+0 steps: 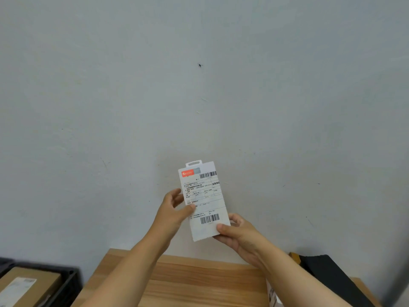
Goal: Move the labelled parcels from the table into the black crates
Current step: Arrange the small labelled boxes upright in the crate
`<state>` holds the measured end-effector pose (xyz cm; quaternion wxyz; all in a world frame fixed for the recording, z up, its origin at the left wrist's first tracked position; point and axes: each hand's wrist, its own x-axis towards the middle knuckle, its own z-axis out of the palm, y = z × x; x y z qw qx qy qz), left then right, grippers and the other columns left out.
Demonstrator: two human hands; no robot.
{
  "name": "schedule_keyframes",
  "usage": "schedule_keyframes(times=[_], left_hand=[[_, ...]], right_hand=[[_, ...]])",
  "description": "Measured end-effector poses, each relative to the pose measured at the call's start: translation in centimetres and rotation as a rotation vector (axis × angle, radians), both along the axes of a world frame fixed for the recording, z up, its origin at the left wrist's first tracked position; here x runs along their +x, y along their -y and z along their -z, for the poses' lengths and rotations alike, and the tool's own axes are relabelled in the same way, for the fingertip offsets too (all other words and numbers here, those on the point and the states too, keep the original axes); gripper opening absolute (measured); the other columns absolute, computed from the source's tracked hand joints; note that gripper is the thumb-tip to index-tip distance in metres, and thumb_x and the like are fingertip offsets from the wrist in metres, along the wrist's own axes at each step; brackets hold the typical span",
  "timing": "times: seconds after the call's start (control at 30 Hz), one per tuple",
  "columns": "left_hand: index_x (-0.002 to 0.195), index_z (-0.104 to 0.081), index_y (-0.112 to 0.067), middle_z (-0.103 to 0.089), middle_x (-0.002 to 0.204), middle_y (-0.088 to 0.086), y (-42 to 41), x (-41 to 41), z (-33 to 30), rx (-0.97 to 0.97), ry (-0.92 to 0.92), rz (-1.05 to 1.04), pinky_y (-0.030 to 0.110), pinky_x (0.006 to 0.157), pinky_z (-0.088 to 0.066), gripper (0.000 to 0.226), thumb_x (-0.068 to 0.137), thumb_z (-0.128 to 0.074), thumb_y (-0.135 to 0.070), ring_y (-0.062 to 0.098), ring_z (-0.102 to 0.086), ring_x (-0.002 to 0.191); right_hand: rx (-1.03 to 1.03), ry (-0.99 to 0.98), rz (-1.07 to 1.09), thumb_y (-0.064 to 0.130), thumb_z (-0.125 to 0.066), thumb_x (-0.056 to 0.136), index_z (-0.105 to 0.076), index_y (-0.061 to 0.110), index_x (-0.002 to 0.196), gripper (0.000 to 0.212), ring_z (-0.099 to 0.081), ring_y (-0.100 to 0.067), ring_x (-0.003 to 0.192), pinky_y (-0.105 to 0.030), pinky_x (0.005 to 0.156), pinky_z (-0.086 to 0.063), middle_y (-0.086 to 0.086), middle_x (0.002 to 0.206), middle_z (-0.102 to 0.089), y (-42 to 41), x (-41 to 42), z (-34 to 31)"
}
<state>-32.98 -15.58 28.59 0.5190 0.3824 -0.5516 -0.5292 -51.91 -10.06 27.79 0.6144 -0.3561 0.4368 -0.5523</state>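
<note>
A flat white parcel [204, 200] with a shipping label, barcodes and an orange logo is held upright in the air in front of the wall, above the wooden table [199, 282]. My left hand [173, 210] grips its left edge, thumb on the label. My right hand [234, 234] holds its lower right corner. A black crate [70, 282] stands at the lower left beside the table and holds a brown cardboard parcel [31, 284] with a white label.
A pale wall fills most of the view. A second white labelled parcel [273, 295] shows partly behind my right forearm on the table. A dark object [332, 275] leans at the table's right end.
</note>
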Motion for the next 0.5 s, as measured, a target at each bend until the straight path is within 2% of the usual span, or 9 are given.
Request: schedule_keyframes(times=[0.1,0.17,0.27,0.4,0.5], left_hand=[[0.118,-0.052,-0.019,-0.066,0.116,-0.002,-0.9,-0.6,1.7,0.045,0.008,-0.007,0.034,0.094,-0.050,0.037,0.085,-0.068,-0.011,0.011,-0.061,0.109],[0.115,-0.055,-0.020,-0.067,0.113,-0.001,-1.3,-0.4,2.6,0.084,0.013,-0.039,0.035,0.089,-0.053,0.032,0.085,-0.067,-0.013,0.014,-0.064,0.106],[0.119,-0.055,-0.022,-0.067,0.115,0.000,-2.1,0.6,3.9,0.138,0.029,-0.056,0.036,0.081,-0.057,0.036,0.086,-0.066,-0.012,0.017,-0.066,0.101],[0.122,-0.056,-0.028,-0.065,0.117,-0.001,-3.5,3.0,5.6,0.187,0.052,-0.067,0.041,0.083,-0.057,0.043,0.086,-0.065,-0.005,0.019,-0.066,0.103],[0.126,-0.056,-0.025,-0.065,0.119,0.004,-4.5,5.2,6.7,0.208,0.038,-0.105,0.040,0.083,-0.057,0.046,0.087,-0.062,-0.002,0.021,-0.066,0.105]], right_hand=[[0.009,0.069,0.024,-0.012,-0.065,0.079,-0.049,-0.004,0.116,0.041,-0.067,-0.033,0.098,-0.034,0.078,-0.059,-0.028,0.117,-0.061,0.3,0.8,1.1],[0.022,0.099,0.031,-0.014,-0.063,0.079,-0.048,-0.005,0.117,0.042,-0.068,-0.032,0.093,-0.031,0.071,-0.060,-0.028,0.115,-0.061,0.6,1.3,2.0],[0.059,0.117,0.017,-0.015,-0.064,0.078,-0.047,-0.006,0.117,0.044,-0.068,-0.031,0.090,-0.028,0.065,-0.059,-0.027,0.113,-0.060,1.0,2.4,3.6],[0.097,0.111,-0.059,-0.013,-0.065,0.078,-0.048,-0.004,0.117,0.044,-0.068,-0.031,0.092,-0.029,0.068,-0.059,-0.024,0.112,-0.062,1.1,4.2,5.7],[0.116,0.098,-0.158,-0.011,-0.064,0.080,-0.048,-0.003,0.115,0.039,-0.071,-0.027,0.086,-0.029,0.067,-0.059,-0.023,0.114,-0.062,0.9,6.3,6.5]])
